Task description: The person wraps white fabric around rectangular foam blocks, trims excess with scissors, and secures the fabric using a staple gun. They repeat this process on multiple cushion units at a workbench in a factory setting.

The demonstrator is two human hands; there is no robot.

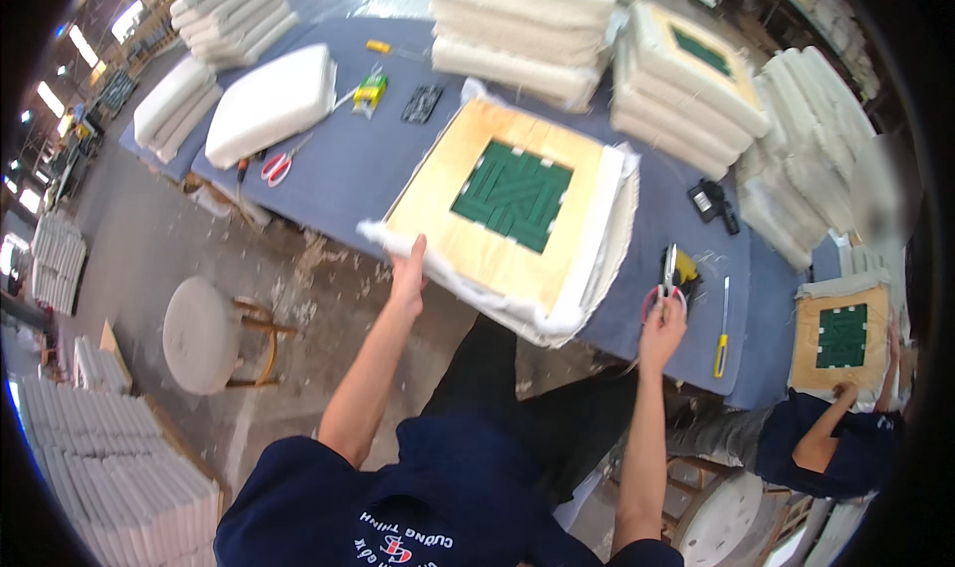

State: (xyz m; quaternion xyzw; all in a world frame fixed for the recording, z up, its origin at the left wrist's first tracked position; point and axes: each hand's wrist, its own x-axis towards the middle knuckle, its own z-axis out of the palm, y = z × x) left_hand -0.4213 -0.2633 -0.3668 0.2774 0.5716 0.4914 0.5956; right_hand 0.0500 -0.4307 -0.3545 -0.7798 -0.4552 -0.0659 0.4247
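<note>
The seat cushion [512, 197] could tip off the worktop [333, 174], whose front edge it seems to overhang, should the left hand [406, 274] lose its grip; a careless swing of the scissors [669, 266] could nick its white fabric. It lies between the hands: left curled at its near-left corner, right apart, closed around the scissors' red handles.

A blue-topped table [333, 184] bears cushion stacks [522, 40], scissors [286, 159] and a screwdriver [720, 356]

Brightly, softly lit over the blue-covered worktable [333, 191]; dimmer at far left, with glaring light strips [84, 46]; bowed and blackened toward the edges, smeared at right.
</note>
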